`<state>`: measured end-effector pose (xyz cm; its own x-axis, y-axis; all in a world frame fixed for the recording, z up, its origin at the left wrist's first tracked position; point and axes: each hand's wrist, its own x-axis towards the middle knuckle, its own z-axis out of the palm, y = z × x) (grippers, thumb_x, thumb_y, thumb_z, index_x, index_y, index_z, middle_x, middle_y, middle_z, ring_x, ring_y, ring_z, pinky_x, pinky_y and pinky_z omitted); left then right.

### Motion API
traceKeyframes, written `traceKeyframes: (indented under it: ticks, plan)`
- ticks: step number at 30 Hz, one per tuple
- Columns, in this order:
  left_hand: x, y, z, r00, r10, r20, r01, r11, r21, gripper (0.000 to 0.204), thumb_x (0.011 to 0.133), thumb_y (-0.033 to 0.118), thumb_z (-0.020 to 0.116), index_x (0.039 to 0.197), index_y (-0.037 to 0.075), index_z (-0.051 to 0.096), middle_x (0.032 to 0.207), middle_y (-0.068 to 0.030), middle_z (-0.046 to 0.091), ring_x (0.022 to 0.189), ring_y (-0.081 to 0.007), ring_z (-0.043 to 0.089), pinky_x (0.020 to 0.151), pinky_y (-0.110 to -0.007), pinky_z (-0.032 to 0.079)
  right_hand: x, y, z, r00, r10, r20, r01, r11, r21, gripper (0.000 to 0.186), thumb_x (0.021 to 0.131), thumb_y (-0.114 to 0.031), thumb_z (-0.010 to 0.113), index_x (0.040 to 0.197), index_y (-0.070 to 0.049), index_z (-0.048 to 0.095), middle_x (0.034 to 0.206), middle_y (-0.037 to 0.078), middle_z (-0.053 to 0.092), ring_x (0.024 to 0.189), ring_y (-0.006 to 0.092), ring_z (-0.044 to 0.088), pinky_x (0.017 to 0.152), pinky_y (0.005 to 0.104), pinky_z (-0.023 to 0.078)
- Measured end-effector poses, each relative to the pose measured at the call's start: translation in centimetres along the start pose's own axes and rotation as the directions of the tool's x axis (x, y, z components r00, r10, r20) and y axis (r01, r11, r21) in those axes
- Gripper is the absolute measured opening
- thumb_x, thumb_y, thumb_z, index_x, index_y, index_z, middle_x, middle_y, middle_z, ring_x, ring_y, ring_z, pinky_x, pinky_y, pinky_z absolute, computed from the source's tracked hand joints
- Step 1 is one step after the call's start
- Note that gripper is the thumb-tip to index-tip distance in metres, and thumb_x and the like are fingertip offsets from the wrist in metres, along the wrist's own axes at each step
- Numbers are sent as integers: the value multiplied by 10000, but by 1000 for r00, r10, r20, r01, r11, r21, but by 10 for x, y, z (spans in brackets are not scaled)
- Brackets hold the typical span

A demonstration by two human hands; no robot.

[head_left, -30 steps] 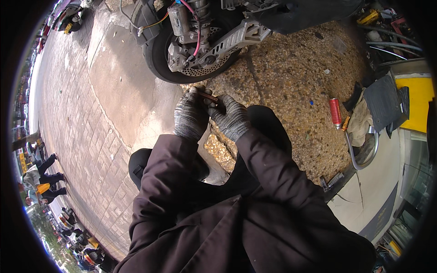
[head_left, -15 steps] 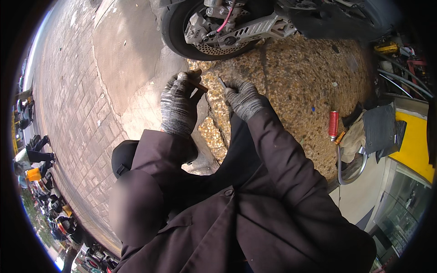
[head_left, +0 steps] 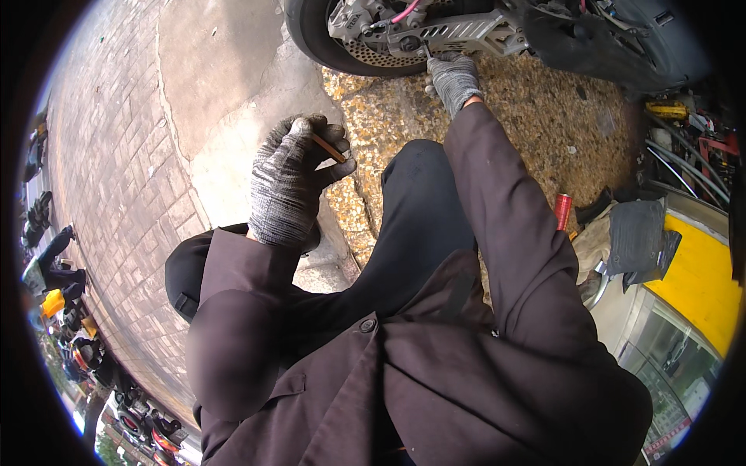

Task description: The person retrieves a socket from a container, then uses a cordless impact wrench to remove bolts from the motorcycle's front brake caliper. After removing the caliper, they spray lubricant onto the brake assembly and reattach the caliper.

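Observation:
My left hand point(head_left: 289, 179), in a grey knit glove, is closed around a thin brown stick-like piece point(head_left: 329, 148) above the pavement, well apart from the wheel. In a matching glove, my right hand point(head_left: 454, 79) reaches forward to the wheel's lower edge. Its fingers pinch a small grey metal rod point(head_left: 427, 52), whose exact kind I cannot make out. The rod's tip is close beside the axle end on the silver swingarm point(head_left: 474, 37); whether it touches is unclear. Behind it are the black tyre point(head_left: 305, 39) and the perforated brake disc point(head_left: 369, 56).
A red can point(head_left: 562, 211) stands on the pebbled ground at the right, near a dark grey pad point(head_left: 637, 237) and a yellow panel point(head_left: 699, 268). Hoses and tools point(head_left: 688, 155) lie at the far right. People and motorbikes line the far left.
My right hand has moved forward from beside my left hand to the wheel, taking the metal rod along. My left hand has shifted slightly left with the brown piece. The view has shifted.

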<state>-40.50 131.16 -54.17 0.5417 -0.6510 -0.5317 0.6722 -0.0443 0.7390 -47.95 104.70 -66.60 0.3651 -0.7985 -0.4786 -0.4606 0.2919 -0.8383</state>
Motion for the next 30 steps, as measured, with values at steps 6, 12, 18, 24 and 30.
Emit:
traceKeyframes:
  ticks: [6,12,18,24,30]
  plan:
    - [-1,-1,-2,1000,1,-32,-1,1000,5,275,917,320,550,1065,88,559,969,-95,616,916,-247,595,778,-415,496,5,-2,-6,964,172,202,-233,913,336,101,897,-103,561,828,-30,552,638,32,513,479,117,449,381,260,385]
    - [-3,1,-4,1000,19,-15,-19,1000,23,288,923,319,540,1069,71,557,969,-94,619,911,-236,600,773,-404,505,13,-3,-5,967,182,181,-220,950,221,92,896,-110,560,848,-33,554,645,33,512,481,116,447,387,258,394]
    - [-2,1,-5,1000,1,1,-1,999,47,297,926,323,538,1078,68,558,968,-98,619,908,-235,605,774,-400,514,28,4,0,996,-89,1,73,808,-585,273,898,-238,543,1108,-67,577,957,129,627,914,253,575,764,372,455]
    - [0,3,-2,1000,-1,30,-1,998,64,309,926,324,537,1085,59,558,966,-102,619,905,-236,608,759,-390,523,28,14,-8,980,95,177,-98,995,9,213,909,-187,540,1073,-53,562,817,83,630,655,175,598,535,304,476]
    - [2,3,-2,999,-22,39,19,997,74,316,925,325,536,1085,53,558,965,-105,617,902,-239,607,750,-390,526,47,22,0,989,-133,65,145,962,-233,194,900,-225,557,933,-43,612,736,68,631,559,138,536,444,273,417]
